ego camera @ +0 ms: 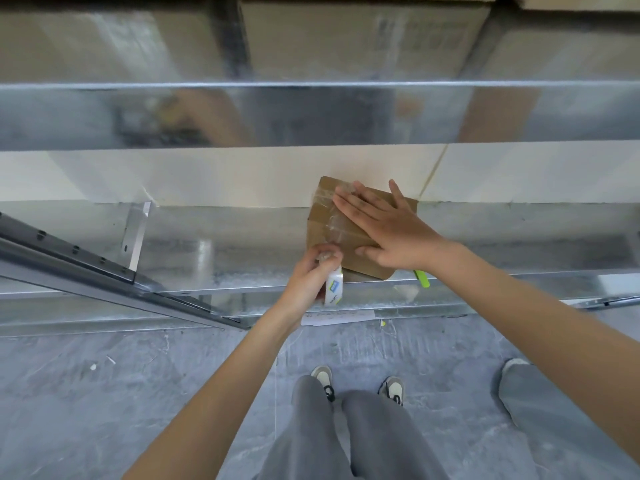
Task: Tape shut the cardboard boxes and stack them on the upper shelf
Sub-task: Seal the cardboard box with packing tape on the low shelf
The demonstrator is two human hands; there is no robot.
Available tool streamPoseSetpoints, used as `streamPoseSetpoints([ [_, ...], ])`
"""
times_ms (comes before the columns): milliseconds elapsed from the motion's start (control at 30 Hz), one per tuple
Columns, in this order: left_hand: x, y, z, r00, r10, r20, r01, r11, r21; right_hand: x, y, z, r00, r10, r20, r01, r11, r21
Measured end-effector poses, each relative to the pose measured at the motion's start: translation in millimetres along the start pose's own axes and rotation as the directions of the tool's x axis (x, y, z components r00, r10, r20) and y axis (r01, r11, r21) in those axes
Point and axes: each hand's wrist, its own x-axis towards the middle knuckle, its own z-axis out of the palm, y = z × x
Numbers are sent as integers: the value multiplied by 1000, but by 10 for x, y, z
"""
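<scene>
Nearest, the person's grey trousers (349, 441) and shoes (393, 389) stood on the concrete floor (104, 393); another person's leg (554, 410) showed at right. The left hand (308, 275) gripped a tape roll (333, 285) at the near edge of the metal shelf (207, 258), fingers curled round it, clear tape running up onto the box (332, 233). A green cutter (422, 278) lay just right of the box's near corner. The box sat on the shelf, its far end against the pale wall (207, 174). The right hand (388, 226) pressed flat on its top, fingers straight and spread. Farther up, larger cartons (363, 36) filled the upper shelf (311, 85).
</scene>
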Motion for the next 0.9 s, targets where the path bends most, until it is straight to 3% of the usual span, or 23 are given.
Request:
streamPoseSetpoints([
  [100, 29, 31, 27, 997, 71, -4, -71, 994, -86, -8, 11, -19, 998, 38, -54, -38, 999, -10],
  [200, 62, 71, 58, 983, 147, -114, -164, 975, -151, -61, 58, -13, 989, 112, -96, -117, 992, -53],
  [333, 93, 39, 87, 976, 171, -136, -187, 976, -111, -108, 41, 32, 962, 259, -87, -262, 965, -22],
  [600, 113, -46, 208, 985, 153, -76, -158, 985, -74, -135, -21, 53, 955, 272, -116, -273, 962, 5],
  [667, 131, -38, 227, 985, 139, -106, -145, 988, -56, -202, 14, -7, 954, 226, -197, -205, 971, 122],
  [700, 138, -37, 230, 983, 136, -123, -144, 988, -60, -270, 51, -26, 923, 234, -305, -172, 961, 216],
  [733, 145, -35, 225, 981, 138, -138, -147, 987, -63, -349, 103, -20, 842, 294, -452, -159, 937, 312],
  [767, 154, -34, 222, 979, 145, -146, -156, 986, -64, -439, 173, 22, 709, 410, -573, -181, 892, 413],
  [800, 158, -37, 218, 978, 153, -145, -163, 985, -62, -532, 238, 89, 581, 555, -595, -243, 816, 524],
  [833, 158, -39, 216, 978, 158, -139, -168, 984, -62, -609, 298, 189, 510, 689, -515, -324, 708, 627],
  [900, 160, -29, 218, 977, 165, -134, -175, 982, -71, -681, 365, 456, 545, 820, -174, -555, 509, 658],
])
